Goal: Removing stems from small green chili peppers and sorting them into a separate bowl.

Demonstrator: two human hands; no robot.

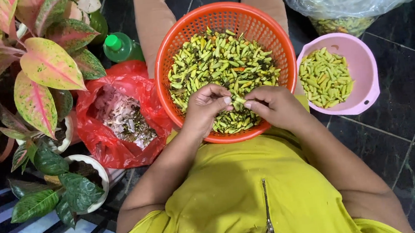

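I judge the stem-picking step is in hand: my left hand [207,107] and right hand [275,107] pinch one small green chili [238,100] between narrow fingertips, above the orange basket [163,56]. Next needs a clean pull. I count one basket, one pink bowl [360,52], one red bag [96,140].
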